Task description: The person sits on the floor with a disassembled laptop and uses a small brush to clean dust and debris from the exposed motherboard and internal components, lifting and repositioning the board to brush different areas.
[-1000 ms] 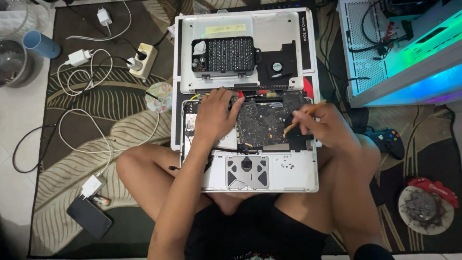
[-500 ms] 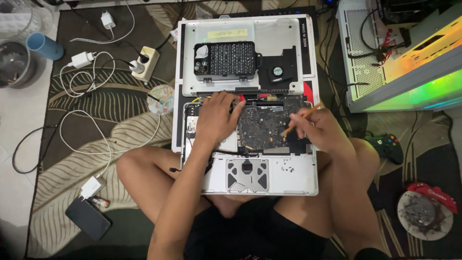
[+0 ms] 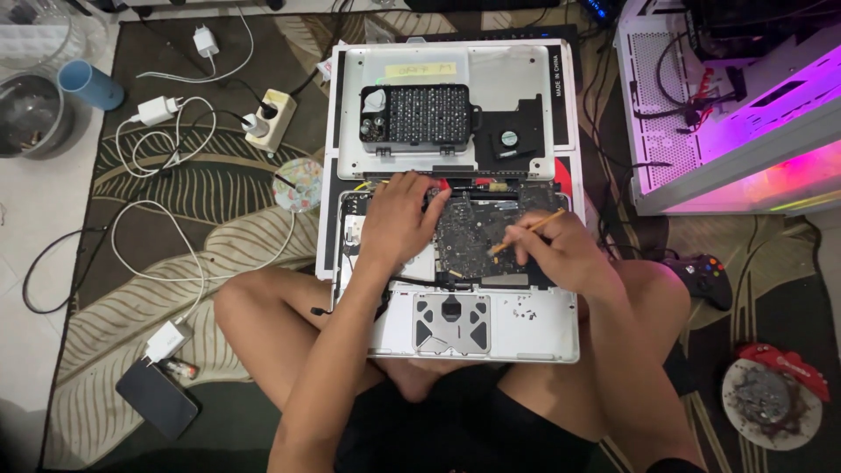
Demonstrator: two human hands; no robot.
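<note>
- An opened silver laptop base [image 3: 473, 337], its bottom cover removed, is seen resting on the crossed legs of a person seated on a leaf-patterned rug [image 3: 166, 263].
- The dark exposed circuit board [image 3: 469, 232] is being worked on in the middle of the chassis: the step in hand is judged to be brushing or cleaning of the board.
- The left hand [image 3: 399, 219] is laid flat on the left part of the chassis, fingers spread and clamped on nothing.
- The right hand [image 3: 561, 254] is closed around a thin yellow-handled tool [image 3: 527, 229], its tip touching the board.
- A light, steady stroke is judged to be called for next, with the chassis kept braced.
- The removed silver cover panel [image 3: 517, 88] lies just beyond, carrying a black screwdriver-bit case [image 3: 425, 116] and a small black fan [image 3: 517, 138].
- Open room is limited: a white computer case with pink lighting [image 3: 736, 114] stands at far right, and white chargers and cables [image 3: 175, 131] lie at left.
</note>
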